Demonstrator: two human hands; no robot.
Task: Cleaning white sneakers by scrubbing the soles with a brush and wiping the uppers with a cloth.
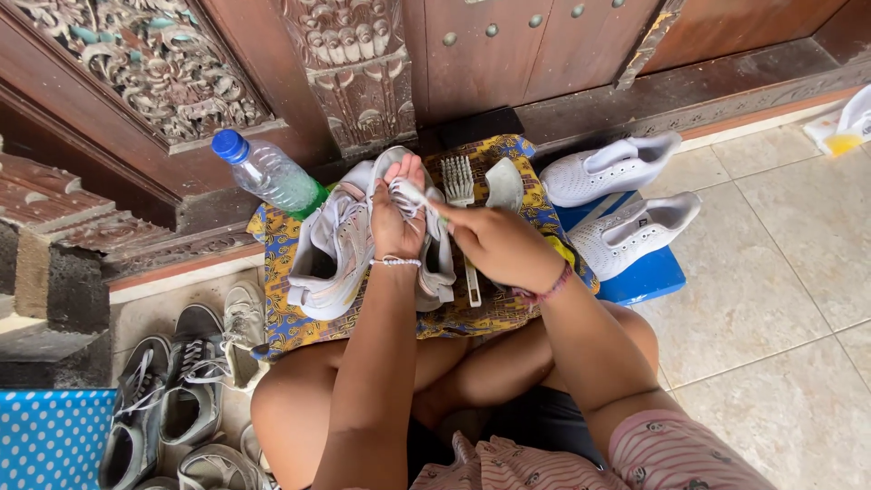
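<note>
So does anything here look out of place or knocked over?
Nothing is spilled or broken. The plastic bottle stands tilted against the carved wooden door, and the dark shoes at the lower left lie jumbled, not paired. The left hand and right hand hold a white lace over the pale shoe.

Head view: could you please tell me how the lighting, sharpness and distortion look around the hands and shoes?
Head view: soft, even daylight, no hard shadows; mild glare on the floor tiles; left hand, right hand and lace reasonably sharp; wide-angle bending of the door frame toward the edges.
</note>
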